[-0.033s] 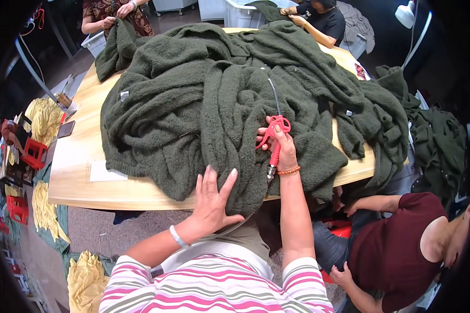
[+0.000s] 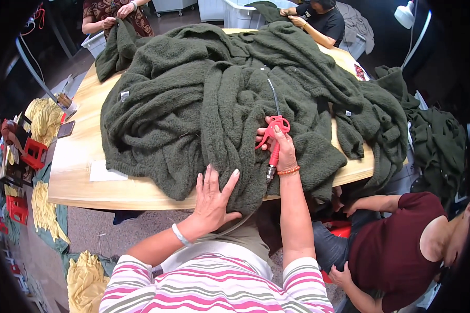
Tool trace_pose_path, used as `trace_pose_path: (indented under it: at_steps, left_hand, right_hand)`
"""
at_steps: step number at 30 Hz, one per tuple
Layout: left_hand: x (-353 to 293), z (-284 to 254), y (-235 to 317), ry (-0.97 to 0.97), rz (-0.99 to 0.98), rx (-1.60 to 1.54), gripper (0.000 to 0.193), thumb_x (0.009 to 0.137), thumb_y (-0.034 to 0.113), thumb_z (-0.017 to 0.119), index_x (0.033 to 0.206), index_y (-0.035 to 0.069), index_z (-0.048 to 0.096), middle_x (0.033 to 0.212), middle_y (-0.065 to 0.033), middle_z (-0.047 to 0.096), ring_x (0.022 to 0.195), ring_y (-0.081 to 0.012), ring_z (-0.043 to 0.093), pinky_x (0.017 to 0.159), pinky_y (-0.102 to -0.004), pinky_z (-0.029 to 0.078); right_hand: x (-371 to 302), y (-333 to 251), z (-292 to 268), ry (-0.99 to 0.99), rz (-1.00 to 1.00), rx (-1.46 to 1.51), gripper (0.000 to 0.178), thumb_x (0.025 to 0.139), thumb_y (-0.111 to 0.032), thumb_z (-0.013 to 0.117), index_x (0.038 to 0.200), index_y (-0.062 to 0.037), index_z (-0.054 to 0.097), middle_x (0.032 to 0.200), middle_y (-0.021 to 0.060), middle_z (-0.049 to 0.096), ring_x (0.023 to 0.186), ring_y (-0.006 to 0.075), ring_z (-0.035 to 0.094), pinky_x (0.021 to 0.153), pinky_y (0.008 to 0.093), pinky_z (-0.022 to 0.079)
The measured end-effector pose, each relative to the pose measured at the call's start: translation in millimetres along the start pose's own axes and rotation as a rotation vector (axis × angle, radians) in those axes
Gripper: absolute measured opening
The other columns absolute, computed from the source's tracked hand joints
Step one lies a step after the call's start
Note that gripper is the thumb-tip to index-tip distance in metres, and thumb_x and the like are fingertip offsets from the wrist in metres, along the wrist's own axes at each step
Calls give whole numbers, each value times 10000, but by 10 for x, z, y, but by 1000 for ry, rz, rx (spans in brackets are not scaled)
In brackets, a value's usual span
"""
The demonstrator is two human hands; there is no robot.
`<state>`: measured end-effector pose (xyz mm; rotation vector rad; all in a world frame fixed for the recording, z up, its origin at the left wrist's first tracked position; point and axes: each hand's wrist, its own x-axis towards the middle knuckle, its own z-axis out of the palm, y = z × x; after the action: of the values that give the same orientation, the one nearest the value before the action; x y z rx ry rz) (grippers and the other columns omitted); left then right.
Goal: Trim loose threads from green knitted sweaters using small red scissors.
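A large heap of dark green fleecy knit garments (image 2: 167,115) covers most of the table. My left hand (image 2: 212,198) lies flat on the near edge of the cloth, fingers spread and thumb out to the right. In my right hand (image 2: 283,151) is a red air blow gun (image 2: 278,125), its thin bent metal nozzle pointing away over the garments. My fingers wrap round its handle and lever; whether the lever is squeezed I cannot tell. A metal hose fitting (image 2: 271,172) sits at the handle's lower end, close to the table edge.
Under the cloth is a light wooden table (image 2: 78,172) bearing a white paper (image 2: 107,171) and a phone (image 2: 66,129). A seated co-worker (image 2: 402,245) in maroon is close on my right. Two others handle green cloth across the table. Yellow garments (image 2: 86,281) lie at lower left.
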<state>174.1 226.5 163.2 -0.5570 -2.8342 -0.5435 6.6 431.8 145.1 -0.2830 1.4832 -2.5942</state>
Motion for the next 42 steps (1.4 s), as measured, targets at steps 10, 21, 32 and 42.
trace_pose_path:
  at_steps: [10, 21, 32, 42]
  left_hand:
    - [107, -189, -534, 144, -287, -977, 310, 743, -57, 571, 1036, 22, 634, 955, -67, 662, 886, -183, 641, 794, -304, 512]
    - [139, -728, -779, 680, -121, -485, 508, 655, -102, 576, 1146, 30, 584, 1072, -126, 587, 1035, -263, 577, 930, -351, 457]
    - [-112, 253, -112, 141, 81, 70, 953, 592, 356, 841, 1413, 196, 385, 1334, -267, 304, 1249, -474, 330, 1009, -569, 318]
    - [-69, -113, -252, 145, -3, -607, 415, 598, 73, 788, 939, 39, 555, 1016, -154, 545, 893, -351, 574, 744, -373, 469]
  right_hand:
    - [-215, -312, 86, -13, 34, -11, 453, 991, -314, 507, 1355, -52, 446, 982, 103, 656, 788, 164, 653, 547, 225, 497]
    - [-744, -689, 82, 153, 8, -186, 448, 992, -323, 504, 1351, -61, 447, 952, 80, 645, 783, 150, 646, 504, 208, 485]
    - [-1188, -774, 14, 256, -48, -218, 454, 994, -304, 497, 1360, -42, 436, 957, 75, 633, 799, 150, 635, 492, 200, 475]
    - [-1432, -718, -139, 311, -60, -195, 459, 990, -307, 512, 1362, -48, 441, 956, 73, 637, 800, 154, 640, 495, 208, 477]
